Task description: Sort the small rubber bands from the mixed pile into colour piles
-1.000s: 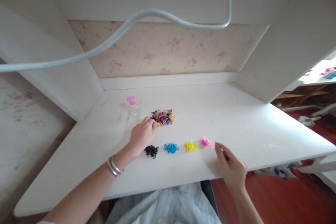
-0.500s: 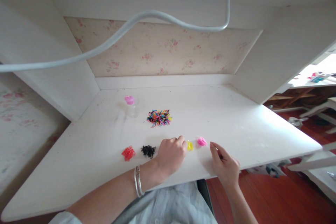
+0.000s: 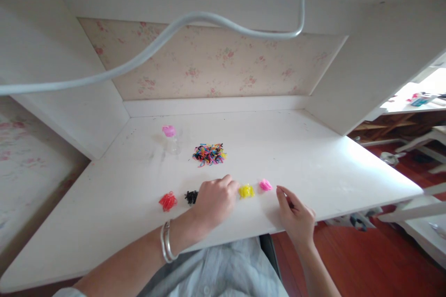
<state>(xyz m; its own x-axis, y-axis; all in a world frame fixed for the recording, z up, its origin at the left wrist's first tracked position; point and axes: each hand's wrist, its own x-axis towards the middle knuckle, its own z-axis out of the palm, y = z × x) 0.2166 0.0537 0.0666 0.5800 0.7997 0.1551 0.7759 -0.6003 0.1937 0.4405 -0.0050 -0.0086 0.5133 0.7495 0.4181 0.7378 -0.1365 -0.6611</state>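
My left hand [image 3: 216,198] is curled, palm down, over the table between a black pile of small rubber bands [image 3: 191,197] and a yellow pile [image 3: 246,190]. It partly covers the black pile, and its fingertips are hidden. My right hand [image 3: 297,216] is by the table's front edge, thumb and forefinger drawn together just right of a pink pile [image 3: 265,185]; anything between them is too small to make out. At the far left of this row lies a red pile [image 3: 168,201]. Farther back is a mixed-colour heap of rubber bands [image 3: 209,154].
A clear container with a pink lid [image 3: 169,131] stands at the back left. The white table [image 3: 299,167] has side panels and a wallpapered back. A white cable [image 3: 209,18] hangs across the upper view. A white chair [image 3: 411,216] is at the right.
My left hand has moved left, away from the yellow pile, which now shows fully, and over part of the black pile. The right hand stays pinched in nearly the same place.
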